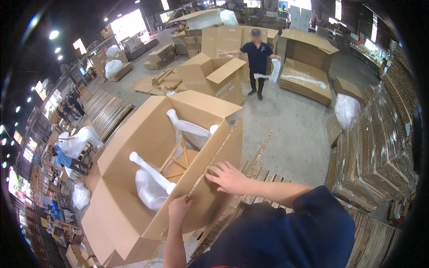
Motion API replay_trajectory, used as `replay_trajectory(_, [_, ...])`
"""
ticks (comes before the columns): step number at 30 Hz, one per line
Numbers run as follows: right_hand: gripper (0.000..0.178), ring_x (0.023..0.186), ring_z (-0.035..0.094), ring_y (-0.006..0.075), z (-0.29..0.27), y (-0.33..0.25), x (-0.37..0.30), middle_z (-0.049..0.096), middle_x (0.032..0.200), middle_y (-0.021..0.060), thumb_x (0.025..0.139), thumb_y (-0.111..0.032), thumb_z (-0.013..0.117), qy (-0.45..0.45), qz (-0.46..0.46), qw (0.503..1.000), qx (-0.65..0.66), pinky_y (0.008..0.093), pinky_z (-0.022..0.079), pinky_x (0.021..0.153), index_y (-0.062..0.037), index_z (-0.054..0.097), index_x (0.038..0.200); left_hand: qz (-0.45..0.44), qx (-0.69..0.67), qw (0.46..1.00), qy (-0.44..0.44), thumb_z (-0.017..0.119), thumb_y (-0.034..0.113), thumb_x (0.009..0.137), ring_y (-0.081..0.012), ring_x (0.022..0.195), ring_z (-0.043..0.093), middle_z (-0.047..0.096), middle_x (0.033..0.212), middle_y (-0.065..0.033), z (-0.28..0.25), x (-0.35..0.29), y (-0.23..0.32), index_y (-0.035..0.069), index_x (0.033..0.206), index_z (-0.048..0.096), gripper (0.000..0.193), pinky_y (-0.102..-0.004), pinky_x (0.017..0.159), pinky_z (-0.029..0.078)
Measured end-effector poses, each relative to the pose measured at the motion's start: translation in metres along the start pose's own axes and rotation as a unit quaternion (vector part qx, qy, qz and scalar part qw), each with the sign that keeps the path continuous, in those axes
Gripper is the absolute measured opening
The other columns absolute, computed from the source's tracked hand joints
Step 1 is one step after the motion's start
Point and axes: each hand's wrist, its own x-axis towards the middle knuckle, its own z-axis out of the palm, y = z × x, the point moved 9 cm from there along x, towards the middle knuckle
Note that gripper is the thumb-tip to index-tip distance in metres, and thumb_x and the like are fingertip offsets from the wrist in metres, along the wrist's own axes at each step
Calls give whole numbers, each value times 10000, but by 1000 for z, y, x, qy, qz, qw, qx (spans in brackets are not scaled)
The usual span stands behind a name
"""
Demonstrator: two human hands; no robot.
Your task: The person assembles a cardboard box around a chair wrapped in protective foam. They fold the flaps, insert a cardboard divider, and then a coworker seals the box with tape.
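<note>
A large open cardboard box (134,147) stands in front of me with its flaps folded outward. Inside lie pieces of furniture: one post wrapped in white foam (153,172) at the near left, another wrapped post (192,128) farther back, and bare wooden bars (174,166) between them. Translucent wrapping (149,192) covers rounded parts below the posts. My left hand (179,208) is closed on the box's near edge, thumb and fingers pinching the cardboard. Spread over the near flap, my right hand (229,178) rests with its fingers apart, to the right of the left hand.
Slatted wood pallets (263,183) lie on my right, beside wrapped cardboard stacks (375,147). Another open box (223,80) stands beyond mine. A person in dark clothes (258,56) stands there holding white foam (275,71). A person in blue (65,158) bends at the far left.
</note>
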Motion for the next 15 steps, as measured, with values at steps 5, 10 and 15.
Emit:
replay_trajectory(5, [628,1338,649,381,34,42,18,706,1438,141,928,-491,842,-124,-46,991,-2,551,561,1041,-125,712,1423,85,-72,978,-174,675,502,1085,-352,1221,762,792,1342,-189,42,-21,54,129,1507,714,564,-469,993,605])
replay_trajectory(10, [565,1040,763,412,27,106,-19,817,1111,160,963,-634,765,-172,-49,973,143,536,595,902,-100,842,1129,-62,-306,912,-268,522,501,1185,-276,1397,677,643,1634,-122,10,-68,-13,114,1684,542,632,-448,1054,579])
replay_trajectory(15, [521,943,760,357,-128,250,-52,804,1005,190,955,-551,842,-90,166,976,105,490,580,860,-41,827,1056,-85,-452,867,-191,548,605,1151,-267,1625,443,400,1824,-141,-4,-145,-79,106,1820,245,888,-461,1261,426])
